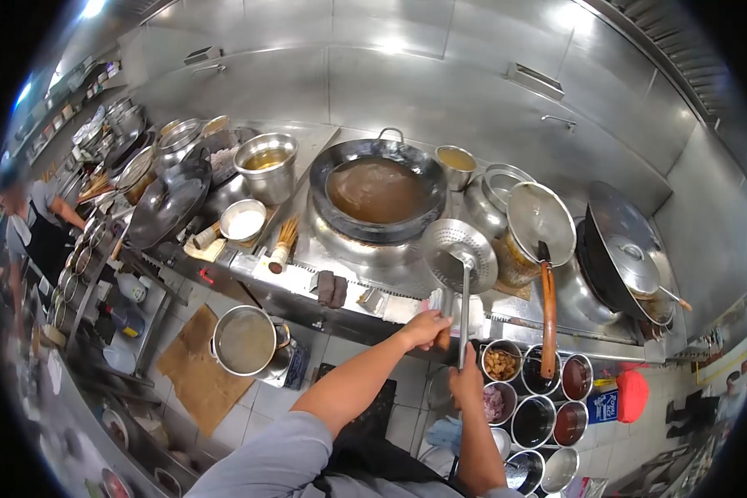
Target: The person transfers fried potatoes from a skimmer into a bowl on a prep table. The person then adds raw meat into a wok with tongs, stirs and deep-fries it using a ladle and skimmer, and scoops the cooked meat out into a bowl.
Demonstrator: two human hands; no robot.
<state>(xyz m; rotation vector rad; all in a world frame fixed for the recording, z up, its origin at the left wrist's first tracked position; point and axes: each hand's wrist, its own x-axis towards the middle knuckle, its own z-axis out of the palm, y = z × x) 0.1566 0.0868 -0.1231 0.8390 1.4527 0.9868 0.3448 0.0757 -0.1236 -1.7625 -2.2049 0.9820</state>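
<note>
My right hand (466, 383) is closed round the long metal handle of a perforated skimmer (471, 249). The skimmer's round bowl is raised over the stove edge, right of the big wok. Fingers of my left hand (426, 329) are wrapped round a handle (444, 339) with a wooden end and a metal shaft. What that shaft joins is hidden behind the skimmer. Ahead, a large black wok (378, 191) sits on the burner, partly filled with brown liquid. A folded dark cloth (332, 289) lies on the stove's front ledge, left of my hands.
Right of the wok stand a strainer (541, 222) on a pot and a wooden-handled tool (549, 319). Several sauce pots (533, 421) are lower right. A pot (245, 340) stands lower left. A bamboo brush (285, 241) lies on the stove. A co-worker (37, 216) stands far left.
</note>
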